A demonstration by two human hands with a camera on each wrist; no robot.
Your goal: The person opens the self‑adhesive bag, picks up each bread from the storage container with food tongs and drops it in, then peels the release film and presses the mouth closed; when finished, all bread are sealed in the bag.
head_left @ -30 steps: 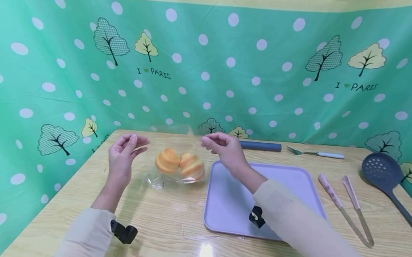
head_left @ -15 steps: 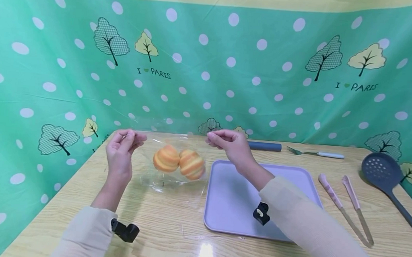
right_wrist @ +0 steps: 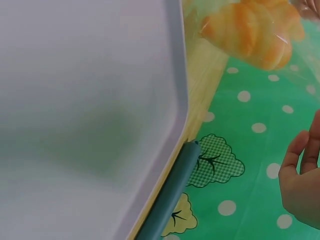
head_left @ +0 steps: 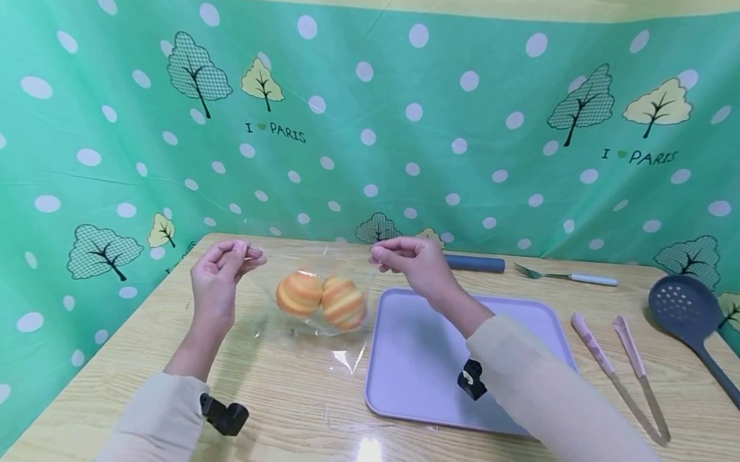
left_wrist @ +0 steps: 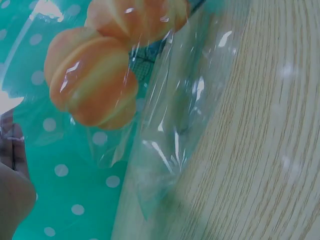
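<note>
Two striped orange-and-yellow bread rolls, a left one (head_left: pixel 300 294) and a right one (head_left: pixel 343 303), lie side by side inside a clear plastic bag (head_left: pixel 342 359). Held up over the table, the bag spans both hands. My left hand (head_left: pixel 218 277) pinches its upper left corner with thumb and fingers; my right hand (head_left: pixel 414 263) pinches the upper right. The left wrist view gives a close look at a roll (left_wrist: pixel 92 77) and the crinkled bag film (left_wrist: pixel 175 125). In the right wrist view the right hand (right_wrist: pixel 302 187) is partly cut off by the frame edge.
A lavender tray (head_left: pixel 424 373) lies right of the bag, under the right forearm. Behind it are a dark blue cylinder (head_left: pixel 477 263) and a fork (head_left: pixel 568 277). Pink-and-metal tongs (head_left: pixel 629 378) and a dark slotted skimmer (head_left: pixel 686 310) lie at the right. A patterned cloth (head_left: pixel 418 119) hangs behind.
The right hand has moved slightly right, stretching the bag wider. The left hand rose a little, then dipped again. The rolls have swung and shifted slightly inside the bag.
</note>
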